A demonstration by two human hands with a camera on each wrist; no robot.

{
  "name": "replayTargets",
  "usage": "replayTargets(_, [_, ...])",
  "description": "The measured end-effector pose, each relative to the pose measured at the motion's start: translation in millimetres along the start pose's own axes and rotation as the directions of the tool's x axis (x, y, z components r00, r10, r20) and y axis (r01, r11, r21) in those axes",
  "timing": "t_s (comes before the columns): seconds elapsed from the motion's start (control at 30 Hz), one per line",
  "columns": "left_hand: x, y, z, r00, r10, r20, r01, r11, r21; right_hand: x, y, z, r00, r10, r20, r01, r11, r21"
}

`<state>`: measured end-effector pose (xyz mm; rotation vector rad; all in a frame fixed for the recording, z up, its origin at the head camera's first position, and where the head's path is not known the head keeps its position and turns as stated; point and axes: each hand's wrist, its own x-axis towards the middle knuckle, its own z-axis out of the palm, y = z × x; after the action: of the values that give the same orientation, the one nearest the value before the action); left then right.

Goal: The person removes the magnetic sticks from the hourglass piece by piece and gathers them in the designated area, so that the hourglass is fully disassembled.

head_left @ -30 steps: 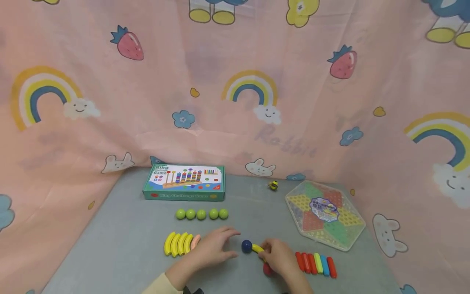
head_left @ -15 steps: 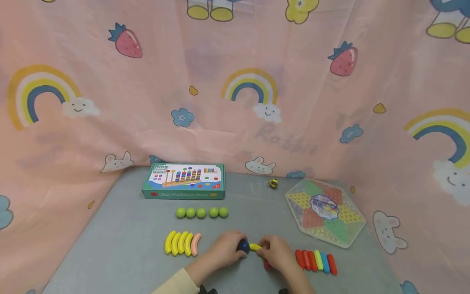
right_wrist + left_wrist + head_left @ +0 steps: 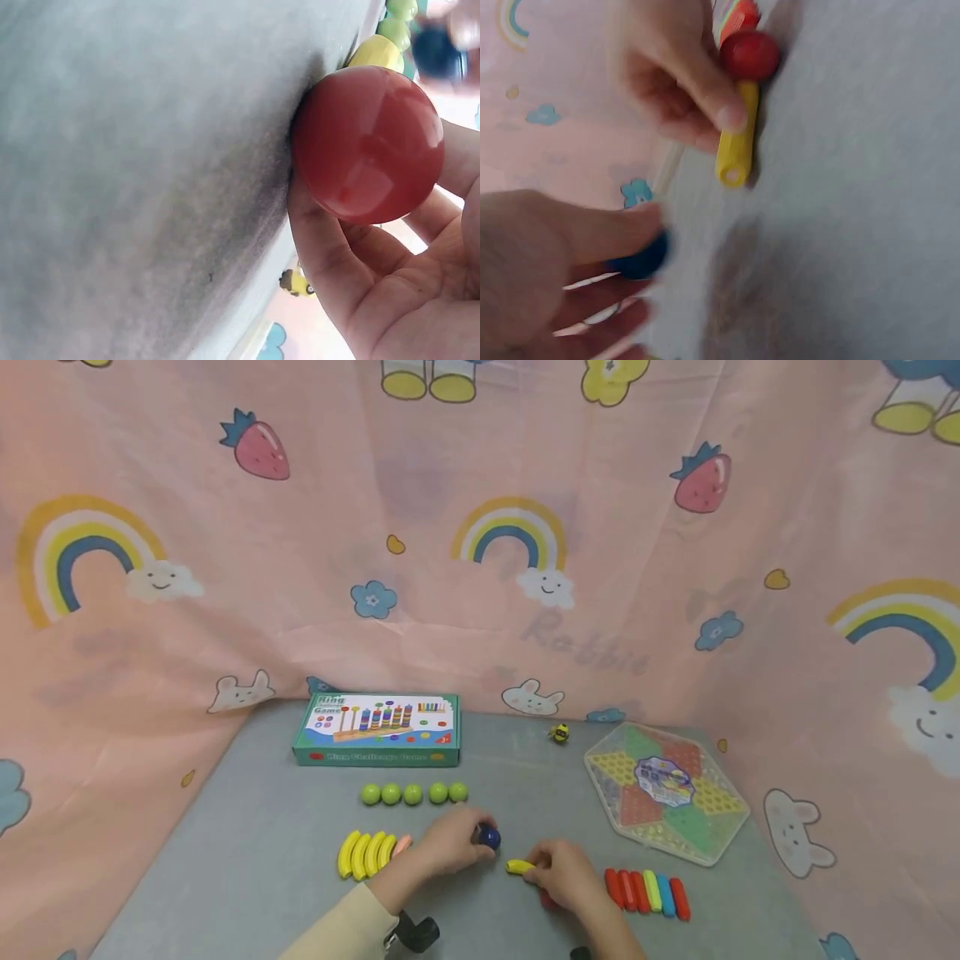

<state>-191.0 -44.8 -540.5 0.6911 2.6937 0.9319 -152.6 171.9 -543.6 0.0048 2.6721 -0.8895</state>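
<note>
Two views fill in what the head view hides: the right wrist view shows a red ball (image 3: 367,142) at the end of the yellow stick (image 3: 519,866), lying against the right hand (image 3: 566,877), whose fingers curl round both. The left wrist view shows the left hand (image 3: 450,843) pinching a blue ball (image 3: 489,837). Half a second ago that blue ball sat on the stick's end; now it is lifted clear, apart from it. Both hands rest low on the desk (image 3: 247,860), the left just beside yellow curved pieces (image 3: 365,854).
</note>
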Motion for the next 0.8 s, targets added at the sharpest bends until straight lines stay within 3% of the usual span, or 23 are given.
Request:
replayTargets(0.13, [26.1,-10.6,-2.3,0.975,0.021,-0.223,-0.004,0.997,0.076,1,1,-1,1.000,0.007,0.001,-0.007,1.000,0.005])
replayTargets(0.27, [45.8,-19.2,-4.8,0.952,0.030,-0.305,0.008,0.993,0.122,0,2,-2,1.000,-0.016,-0.001,0.016,1.000,0.019])
replayTargets(0.47, [59.2,-25.7,-6.7,0.958,0.021,-0.285,0.019,0.991,0.135,-1,2,-2,1.000,-0.030,0.003,0.030,0.999,0.026])
replayTargets(0.63, [60.2,-28.6,-4.9,0.971,-0.030,-0.237,0.067,0.986,0.150,-1,3,-2,0.999,-0.034,0.006,0.034,0.999,0.024])
replayTargets(0.8, [60.7,-31.0,-2.3,0.972,-0.030,-0.232,0.075,0.980,0.186,0,6,-1,0.999,-0.049,0.011,0.048,0.999,0.026])
